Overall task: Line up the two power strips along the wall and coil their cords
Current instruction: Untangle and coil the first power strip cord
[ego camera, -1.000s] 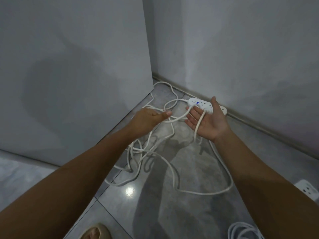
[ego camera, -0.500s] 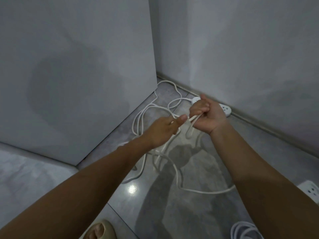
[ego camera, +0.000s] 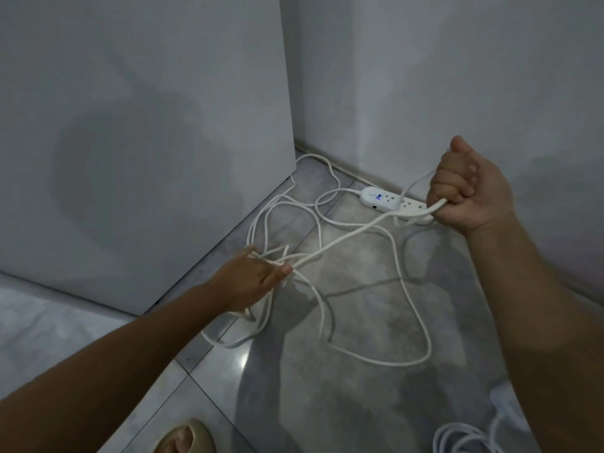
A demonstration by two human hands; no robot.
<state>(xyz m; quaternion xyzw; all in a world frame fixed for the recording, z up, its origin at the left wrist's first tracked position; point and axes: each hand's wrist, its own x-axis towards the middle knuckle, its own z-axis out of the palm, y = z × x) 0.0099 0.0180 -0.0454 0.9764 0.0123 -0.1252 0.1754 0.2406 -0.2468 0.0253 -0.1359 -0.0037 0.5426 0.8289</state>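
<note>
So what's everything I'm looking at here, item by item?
power strip: one, white with a small blue light, on the floor along the back wall
loose cord: one, white, sprawled in loops over the floor, one stretch taut between both hands
coiled cord: one bundle, white, on the floor at bottom right
tall panel: one, pale grey, standing on the left
wall: pale grey, behind and to the right
floor: grey glossy tiles
sandal: one, beige, on a foot at the bottom edge
left hand: one, low, pinches the loose cord
right hand: one, raised, grips loops of the loose cord
</note>
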